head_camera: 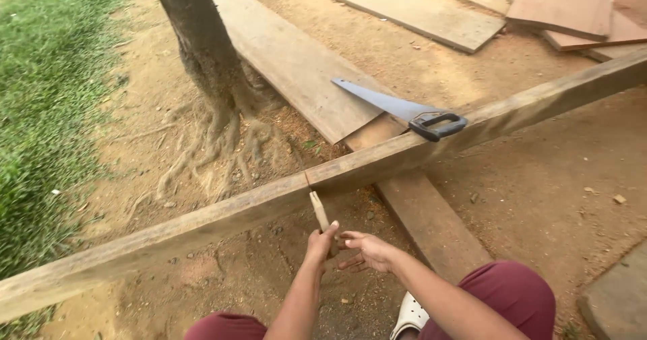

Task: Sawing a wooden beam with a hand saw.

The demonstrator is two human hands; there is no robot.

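Left hand [322,243] clenched around a stick [319,211] touching the beam [202,222]; right hand [367,251] released, fingers spread beside it.

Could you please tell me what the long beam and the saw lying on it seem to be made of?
Beam: rough, unfinished wood, with grain and weathered grey-brown faces. Saw: flat grey blade, likely steel; its dark handle with an orange edge looks like plastic.

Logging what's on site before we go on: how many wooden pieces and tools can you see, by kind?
Long beam across the view: 1
Flat planks and boards on the ground: 6
Handsaw resting on the beam: 1
Thin stick-like tool held in the left hand, right hand beside it: 1
Total: 9
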